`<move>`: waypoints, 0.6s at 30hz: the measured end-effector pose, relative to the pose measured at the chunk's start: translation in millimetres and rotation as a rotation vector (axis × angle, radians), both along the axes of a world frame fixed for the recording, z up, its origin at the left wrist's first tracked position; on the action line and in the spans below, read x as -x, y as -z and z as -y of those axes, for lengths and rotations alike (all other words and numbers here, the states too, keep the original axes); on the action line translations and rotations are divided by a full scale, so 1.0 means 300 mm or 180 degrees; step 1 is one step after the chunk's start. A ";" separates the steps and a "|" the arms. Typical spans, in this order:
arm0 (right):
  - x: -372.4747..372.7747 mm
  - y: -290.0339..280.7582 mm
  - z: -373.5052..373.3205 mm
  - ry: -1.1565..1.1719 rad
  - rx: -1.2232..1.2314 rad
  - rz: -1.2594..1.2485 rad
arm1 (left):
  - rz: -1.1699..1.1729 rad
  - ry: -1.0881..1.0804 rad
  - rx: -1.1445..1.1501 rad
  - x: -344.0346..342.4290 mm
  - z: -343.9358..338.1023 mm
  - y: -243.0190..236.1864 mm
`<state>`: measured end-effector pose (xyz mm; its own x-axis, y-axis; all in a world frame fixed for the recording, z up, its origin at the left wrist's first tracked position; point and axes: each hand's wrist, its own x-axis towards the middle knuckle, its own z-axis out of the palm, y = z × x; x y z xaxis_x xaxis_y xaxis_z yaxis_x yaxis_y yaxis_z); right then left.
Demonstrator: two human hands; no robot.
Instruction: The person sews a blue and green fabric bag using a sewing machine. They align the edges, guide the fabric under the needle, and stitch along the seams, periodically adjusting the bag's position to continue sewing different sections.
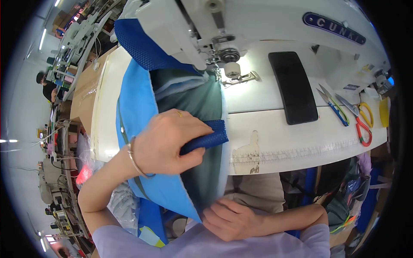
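My left hand [167, 142], with a ring and bracelet, is closed around a dark blue mesh piece [215, 132], held over the grey-green inner layer [200, 176] of a fabric item with light blue panels [135, 96]. My right hand [228, 219] grips the pale lower edge of that item near my lap, fingers curled. The fabric's far end runs under the needle area [214, 73] of a white sewing machine [159, 26], where a lamp lights it. Another dark blue mesh section [142, 43] lies at the back left, beside the machine head.
A black phone [292, 86], blue-green snips [339, 112] and red-yellow scissors [361, 127] lie on the white worktable [284, 137] at the right. Cardboard [79, 107] lines the table's left. Other machines [51, 180] stand farther left, where a person [47, 86] in dark clothing is visible.
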<state>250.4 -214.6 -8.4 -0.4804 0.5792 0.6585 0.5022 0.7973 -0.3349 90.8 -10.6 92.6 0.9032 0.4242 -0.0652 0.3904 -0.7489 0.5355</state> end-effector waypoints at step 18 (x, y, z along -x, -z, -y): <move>-0.008 -0.054 -0.008 0.0143 0.0060 -0.0333 | -0.0461 0.1640 -0.1663 -0.198 -0.212 0.168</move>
